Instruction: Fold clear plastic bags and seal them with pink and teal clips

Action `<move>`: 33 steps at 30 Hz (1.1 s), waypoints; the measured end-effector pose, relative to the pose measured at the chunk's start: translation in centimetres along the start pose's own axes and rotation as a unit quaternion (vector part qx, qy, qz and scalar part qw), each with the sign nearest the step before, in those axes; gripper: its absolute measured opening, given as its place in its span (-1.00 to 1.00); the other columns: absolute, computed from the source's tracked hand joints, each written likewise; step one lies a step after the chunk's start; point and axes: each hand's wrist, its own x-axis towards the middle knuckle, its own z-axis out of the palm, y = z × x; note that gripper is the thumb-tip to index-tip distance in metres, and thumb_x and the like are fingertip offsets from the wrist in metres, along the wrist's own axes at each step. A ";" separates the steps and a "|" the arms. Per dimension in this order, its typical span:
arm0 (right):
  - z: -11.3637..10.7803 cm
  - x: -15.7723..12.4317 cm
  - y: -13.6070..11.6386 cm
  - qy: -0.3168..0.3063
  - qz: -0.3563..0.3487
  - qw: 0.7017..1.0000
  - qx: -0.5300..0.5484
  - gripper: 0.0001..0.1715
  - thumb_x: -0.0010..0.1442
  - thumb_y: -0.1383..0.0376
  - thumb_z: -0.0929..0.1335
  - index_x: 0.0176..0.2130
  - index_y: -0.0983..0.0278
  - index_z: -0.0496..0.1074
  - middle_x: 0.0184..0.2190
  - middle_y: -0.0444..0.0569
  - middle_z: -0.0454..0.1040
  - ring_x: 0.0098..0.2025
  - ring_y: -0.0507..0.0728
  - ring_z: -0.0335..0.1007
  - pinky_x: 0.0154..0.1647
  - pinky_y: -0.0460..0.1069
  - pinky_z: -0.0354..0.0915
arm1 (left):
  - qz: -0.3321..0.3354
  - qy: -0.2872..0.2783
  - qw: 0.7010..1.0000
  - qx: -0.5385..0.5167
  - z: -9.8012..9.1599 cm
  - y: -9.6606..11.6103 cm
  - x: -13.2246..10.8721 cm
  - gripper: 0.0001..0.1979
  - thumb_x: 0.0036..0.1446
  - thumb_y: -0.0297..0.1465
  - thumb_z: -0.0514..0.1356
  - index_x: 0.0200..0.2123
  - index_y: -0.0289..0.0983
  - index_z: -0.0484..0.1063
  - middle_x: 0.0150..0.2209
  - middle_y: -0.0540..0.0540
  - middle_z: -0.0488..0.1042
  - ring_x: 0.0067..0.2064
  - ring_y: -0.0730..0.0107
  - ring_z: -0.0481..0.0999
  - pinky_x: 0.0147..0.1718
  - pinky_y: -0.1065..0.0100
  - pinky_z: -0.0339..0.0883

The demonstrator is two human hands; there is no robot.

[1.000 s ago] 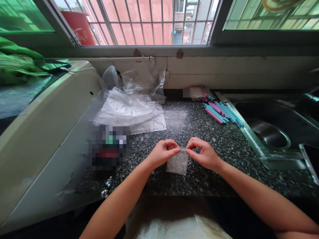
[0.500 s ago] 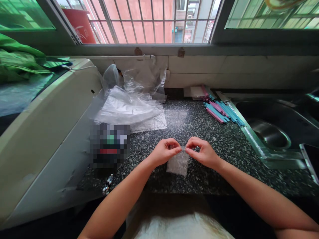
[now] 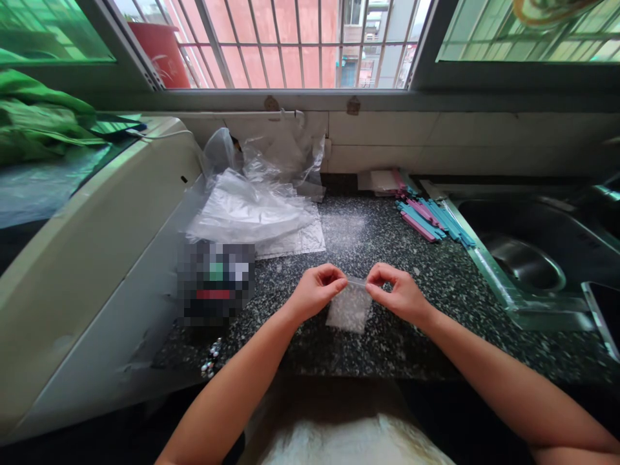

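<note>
A small clear plastic bag (image 3: 349, 310) hangs between my two hands over the speckled dark counter (image 3: 416, 349). My left hand (image 3: 317, 290) pinches its top left corner between thumb and fingers. At the top right corner, my right hand (image 3: 396, 294) pinches it the same way. The bag's upper edge is stretched nearly level between the fingertips. Whether anything lies inside the bag, I cannot tell. Beyond my left hand lies a pile of clear plastic bags (image 3: 252, 213).
Pink and blue strips (image 3: 426, 219) lie at the back right, beside the sink (image 3: 513, 258). A blurred-out dark item (image 3: 216, 284) stands to the left, with a beaded string (image 3: 211, 358) near it. A phone-like device (image 3: 603, 313) is at the right edge.
My hands have moved apart along the bag's top edge, the left one leftward and the right one slightly rightward. More of the upper edge now shows between them.
</note>
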 end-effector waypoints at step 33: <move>0.8 -0.1 0.3 -0.001 -0.011 1.000 -0.005 -0.82 0.08 0.30 0.31 -0.54 0.25 0.32 -0.54 -0.11 0.35 -0.42 0.04 0.25 -0.37 -0.04 0.19 | 0.050 -0.013 0.995 0.089 1.0 -0.6 0.1 -0.85 -0.04 -0.36 0.19 -0.53 -0.33 0.39 -0.55 0.02 0.31 -0.47 0.51 0.23 -0.46 0.44 0.15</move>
